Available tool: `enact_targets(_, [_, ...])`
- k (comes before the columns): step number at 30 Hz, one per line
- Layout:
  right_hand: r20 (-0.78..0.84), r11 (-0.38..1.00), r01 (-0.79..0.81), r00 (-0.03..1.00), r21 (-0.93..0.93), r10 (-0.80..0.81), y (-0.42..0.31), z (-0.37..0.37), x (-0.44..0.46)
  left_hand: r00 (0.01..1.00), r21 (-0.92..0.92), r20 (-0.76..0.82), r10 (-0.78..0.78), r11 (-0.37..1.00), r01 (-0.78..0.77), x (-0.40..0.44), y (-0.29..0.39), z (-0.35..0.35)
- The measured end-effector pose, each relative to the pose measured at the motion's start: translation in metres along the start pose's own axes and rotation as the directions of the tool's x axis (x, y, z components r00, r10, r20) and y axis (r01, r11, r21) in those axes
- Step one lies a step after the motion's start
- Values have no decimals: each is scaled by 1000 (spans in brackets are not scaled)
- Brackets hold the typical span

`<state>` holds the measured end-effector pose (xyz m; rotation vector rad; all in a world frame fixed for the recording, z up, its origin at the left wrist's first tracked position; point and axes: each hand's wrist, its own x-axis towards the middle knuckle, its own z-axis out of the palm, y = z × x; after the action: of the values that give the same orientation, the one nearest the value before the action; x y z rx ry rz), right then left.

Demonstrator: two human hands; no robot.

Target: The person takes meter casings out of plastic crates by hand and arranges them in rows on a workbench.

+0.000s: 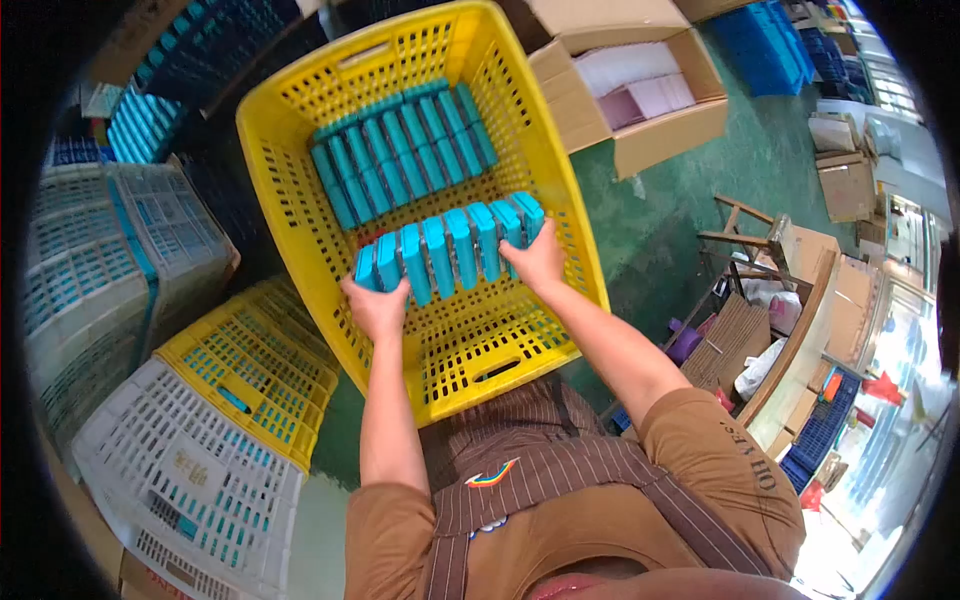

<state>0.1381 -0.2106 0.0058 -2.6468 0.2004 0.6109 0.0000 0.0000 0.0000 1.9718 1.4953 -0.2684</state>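
Observation:
Between my two hands a row of several turquoise box-like pieces [459, 250] is squeezed end to end, held over the near half of a yellow plastic crate [275, 200]. My left hand [378, 308] is closed on the row's left end, thumb on the near side. At the right end my right hand [537, 258] grips the last pieces. Farther back, more turquoise pieces [405, 150] stand packed in rows on the crate's floor. What exactly the pieces are, I cannot make out.
To the left stand white crates [190, 480] and another yellow crate [250, 370], with turquoise showing through their slots. An open cardboard box [665, 100] sits beyond the crate on the right. A wooden stool [775, 240] and a workbench edge [800, 340] are farther right.

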Motion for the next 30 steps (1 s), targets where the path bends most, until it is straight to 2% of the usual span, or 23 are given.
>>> enact_targets(2, [-125,988,121,986,100,-108,-9,2,6,993,-106,-92,73,991,-83,7,13,-12])
enact_targets(3, [-148,967,176,978,184,-150,-30,-40,-33,972,-119,-197,131,981,-156,-32,30,-72])
enact_targets(4, [-156,958,183,976,220,-151,-43,-57,-51,920,-203,-310,239,929,-310,-39,22,-82])
enact_targets(5, [-205,953,190,968,238,-142,-46,-78,-61,879,-249,-345,329,871,-424,-45,23,-90])
enact_targets(6, [-235,939,192,964,285,-126,-41,-91,-74,896,-231,-341,285,898,-374,-74,42,-115])
enact_targets(9, [-384,827,303,916,473,-116,-43,-136,-105,756,-162,-465,461,795,-585,-101,59,-145])
enact_targets(12, [-502,764,373,862,527,-75,-24,-186,-130,682,-62,-479,553,753,-655,-143,93,-159])
enact_targets(14, [-515,832,263,857,488,31,-21,-231,-161,701,-114,-360,615,717,-687,-151,118,-153])
enact_targets(15, [-522,802,263,850,536,70,-16,-242,-167,691,-94,-348,633,710,-698,-154,128,-152])
enact_targets(16, [-561,819,241,820,520,115,-11,-250,-169,636,-127,-358,683,640,-758,-150,139,-141])
enact_targets(19, [-632,823,175,730,540,259,9,-296,-179,596,-118,-221,772,586,-802,-181,199,-136])
enact_targets(21, [-675,795,178,650,581,348,63,-356,-207,478,-173,-241,844,448,-877,-261,243,-129])
enact_targets(23, [-684,728,194,558,658,470,165,-402,-243,300,-103,-252,920,283,-954,-375,273,-94])
enact_targets(27, [-634,672,40,377,740,676,333,-470,-306,133,-187,-93,987,114,-976,-570,313,-6])
enact_targets(29, [-596,619,16,291,785,749,402,-479,-324,25,-267,55,998,39,-963,-645,328,32])
enact_targets(30, [-582,584,62,222,809,783,436,-476,-331,-71,-301,50,996,-53,-952,-675,328,65])
